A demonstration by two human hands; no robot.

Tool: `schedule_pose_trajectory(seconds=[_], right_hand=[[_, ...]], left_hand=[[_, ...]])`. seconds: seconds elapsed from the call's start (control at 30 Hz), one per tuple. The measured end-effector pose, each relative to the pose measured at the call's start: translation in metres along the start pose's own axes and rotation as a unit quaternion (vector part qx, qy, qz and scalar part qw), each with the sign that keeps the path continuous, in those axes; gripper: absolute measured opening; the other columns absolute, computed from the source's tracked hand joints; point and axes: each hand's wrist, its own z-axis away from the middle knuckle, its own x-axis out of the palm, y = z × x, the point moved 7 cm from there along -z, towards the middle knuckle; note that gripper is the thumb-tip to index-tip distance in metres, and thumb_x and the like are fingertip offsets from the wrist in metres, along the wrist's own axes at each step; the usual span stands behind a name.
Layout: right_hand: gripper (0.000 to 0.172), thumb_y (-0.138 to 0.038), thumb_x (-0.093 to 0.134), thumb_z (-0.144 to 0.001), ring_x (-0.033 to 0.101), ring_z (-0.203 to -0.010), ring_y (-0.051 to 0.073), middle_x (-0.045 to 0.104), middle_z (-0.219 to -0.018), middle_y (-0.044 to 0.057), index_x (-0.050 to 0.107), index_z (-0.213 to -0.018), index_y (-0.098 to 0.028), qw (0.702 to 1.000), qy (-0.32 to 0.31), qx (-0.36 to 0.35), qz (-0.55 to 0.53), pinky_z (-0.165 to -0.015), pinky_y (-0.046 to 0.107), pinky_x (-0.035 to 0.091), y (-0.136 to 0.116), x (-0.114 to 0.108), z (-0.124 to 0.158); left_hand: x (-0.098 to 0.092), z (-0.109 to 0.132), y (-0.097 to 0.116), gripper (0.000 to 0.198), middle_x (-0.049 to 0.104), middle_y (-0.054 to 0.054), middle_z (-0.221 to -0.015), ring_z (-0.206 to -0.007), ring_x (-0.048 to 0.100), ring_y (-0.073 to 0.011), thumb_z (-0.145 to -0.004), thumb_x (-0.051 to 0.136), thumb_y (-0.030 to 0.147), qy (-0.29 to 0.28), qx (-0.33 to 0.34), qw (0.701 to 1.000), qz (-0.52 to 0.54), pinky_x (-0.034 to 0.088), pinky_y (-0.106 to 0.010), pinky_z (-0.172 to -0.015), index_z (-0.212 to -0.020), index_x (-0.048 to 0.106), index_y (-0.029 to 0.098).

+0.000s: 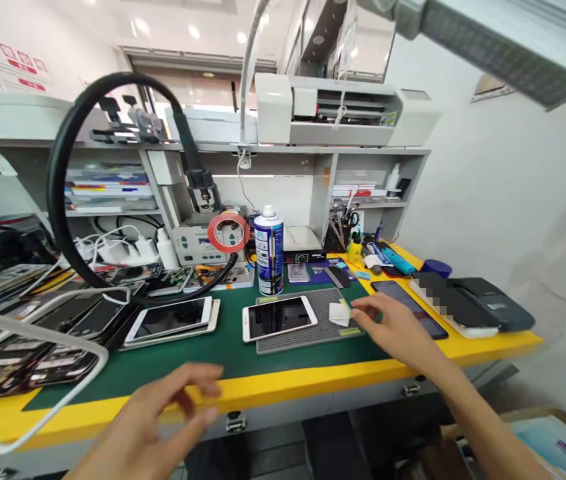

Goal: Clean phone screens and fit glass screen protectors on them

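My left hand (155,420) hovers in front of the yellow table edge, slightly blurred, its thumb and fingers apart and nothing between them. Over the right end of a grey perforated mat (287,343), my right hand (387,327) has its thumb and forefinger drawn together. Just left of those fingertips lies a small white square wipe (339,313); whether they touch it or hold anything I cannot tell. A white-framed phone (279,318), dark screen up, rests on the mat's left part. Further left, another white phone (171,319) lies on a pale flat device.
Behind the mat stands a blue spray can (269,253). A red tape roll (229,232) hangs before a grey station box, with a thick black hose (55,173) arching at left. Stacked phone parts (57,347) fill the left. A dark tablet (410,307) lies right of the mat.
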Motion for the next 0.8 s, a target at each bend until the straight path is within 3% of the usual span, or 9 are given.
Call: schedule_pose_trajectory(seconds=[0.07, 0.13, 0.17, 0.33, 0.5, 0.63, 0.8], right_hand=[[0.037, -0.047, 0.057, -0.090, 0.065, -0.084, 0.025, 0.069, -0.105, 0.011, 0.073, -0.110, -0.019, 0.998, -0.032, -0.014, 0.053, -0.068, 0.032, 0.049, -0.003, 0.014, -0.009], [0.040, -0.047, 0.058, -0.091, 0.065, -0.091, 0.027, 0.068, -0.109, 0.012, 0.073, -0.116, -0.019, 0.995, -0.050, -0.040, 0.078, -0.072, 0.033, 0.050, -0.006, 0.028, -0.013], [0.039, -0.046, 0.057, -0.092, 0.065, -0.094, 0.027, 0.068, -0.108, 0.012, 0.073, -0.115, -0.020, 0.994, -0.053, -0.052, 0.081, -0.074, 0.033, 0.050, -0.006, 0.034, -0.014], [0.032, -0.040, 0.049, -0.097, 0.065, -0.090, 0.026, 0.068, -0.095, 0.010, 0.076, -0.095, -0.021, 0.997, -0.002, -0.066, 0.049, -0.069, 0.032, 0.047, 0.003, 0.041, -0.015], [0.036, -0.043, 0.043, -0.100, 0.064, -0.075, 0.022, 0.071, -0.087, 0.007, 0.069, -0.093, -0.020, 0.996, 0.067, -0.034, -0.041, -0.064, 0.031, 0.045, 0.010, 0.028, -0.014], [0.040, -0.052, 0.048, -0.097, 0.064, -0.070, 0.021, 0.072, -0.083, 0.008, 0.069, -0.091, -0.019, 0.980, 0.102, 0.030, -0.168, -0.061, 0.031, 0.045, 0.020, 0.016, -0.011], [0.045, -0.059, 0.053, -0.092, 0.063, -0.066, 0.022, 0.070, -0.075, 0.008, 0.071, -0.092, -0.018, 0.962, 0.122, 0.073, -0.232, -0.056, 0.030, 0.043, 0.029, 0.011, -0.006]], left_hand=[[-0.004, -0.040, 0.041, 0.047, 0.064, -0.007, -0.129, -0.105, 0.066, -0.0238, -0.092, 0.052, 0.057, -0.016, 0.054, 0.998, -0.039, 0.057, -0.033, -0.085, -0.130, 0.053, 0.030], [0.004, -0.073, 0.066, 0.051, 0.057, -0.010, -0.136, -0.095, 0.068, -0.0238, -0.094, 0.048, 0.054, -0.046, 0.093, 0.991, -0.082, 0.055, -0.038, -0.086, -0.139, 0.047, 0.030], [0.009, -0.087, 0.072, 0.055, 0.056, -0.011, -0.136, -0.088, 0.068, -0.0234, -0.094, 0.049, 0.053, -0.065, 0.104, 0.987, -0.099, 0.055, -0.038, -0.082, -0.143, 0.043, 0.030], [0.029, -0.132, 0.081, 0.071, 0.057, -0.013, -0.133, -0.114, 0.062, -0.0327, -0.085, 0.060, 0.051, -0.138, 0.123, 0.971, -0.152, 0.051, -0.040, -0.092, -0.148, 0.040, 0.027], [0.036, -0.147, 0.090, 0.084, 0.058, -0.014, -0.133, -0.112, 0.062, -0.0338, -0.077, 0.065, 0.047, -0.177, 0.132, 0.962, -0.161, 0.052, -0.040, -0.087, -0.152, 0.033, 0.028], [0.037, -0.147, 0.099, 0.095, 0.059, -0.015, -0.131, -0.118, 0.059, -0.0367, -0.072, 0.067, 0.041, -0.166, 0.166, 0.956, -0.175, 0.051, -0.043, -0.092, -0.155, 0.025, 0.025], [0.038, -0.147, 0.108, 0.094, 0.055, -0.016, -0.136, -0.118, 0.059, -0.0351, -0.072, 0.068, 0.041, -0.148, 0.184, 0.958, -0.166, 0.051, -0.042, -0.094, -0.154, 0.026, 0.024]])
